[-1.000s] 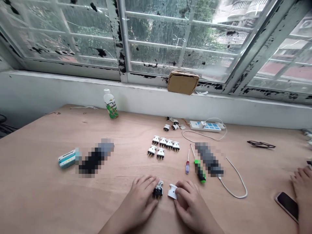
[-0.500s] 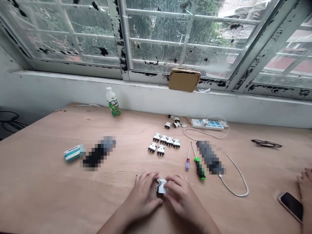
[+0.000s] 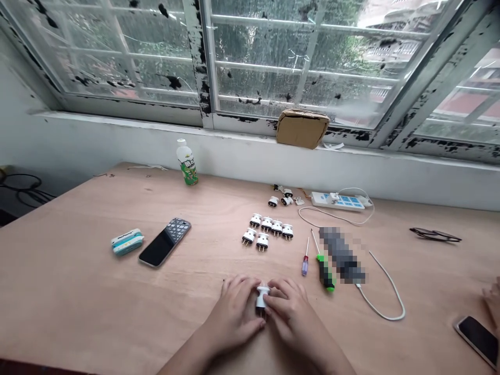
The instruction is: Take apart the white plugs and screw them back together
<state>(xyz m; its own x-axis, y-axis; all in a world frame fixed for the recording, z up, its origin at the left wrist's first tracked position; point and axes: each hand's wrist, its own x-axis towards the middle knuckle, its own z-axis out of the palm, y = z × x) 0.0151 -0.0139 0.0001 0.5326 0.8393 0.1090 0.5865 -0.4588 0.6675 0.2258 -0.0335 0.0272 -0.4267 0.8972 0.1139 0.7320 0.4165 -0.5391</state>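
Note:
Close to the table's near edge, a white and black electrical plug (image 3: 262, 299) is held upright between my two hands, its metal prongs pointing down toward me. My left hand (image 3: 239, 306) grips it from the left, forefinger near its top and thumb low by the prongs. From the other side, my right hand (image 3: 289, 308) pinches it, with fingers bent over its white body. Beyond my hands stand several similar plugs (image 3: 262, 241) in two rows. A small screwdriver (image 3: 304, 264) with a clear purple-red handle and a larger green and black screwdriver (image 3: 325, 273) lie to the right.
Farther back are loose plug parts (image 3: 287, 200) and a white power strip (image 3: 338, 201) with a white cable (image 3: 398, 297) nearby. A phone (image 3: 165, 242), a teal-white pack (image 3: 127, 242) and a bottle (image 3: 187, 162) are leftward. Glasses (image 3: 435, 235), another phone (image 3: 477, 339) and another person's hand (image 3: 492, 296) are rightward.
The view has swung slightly left, so everything sits a bit farther right. The plug has turned a little between my fingers. The other person's hand has drawn toward the right edge.

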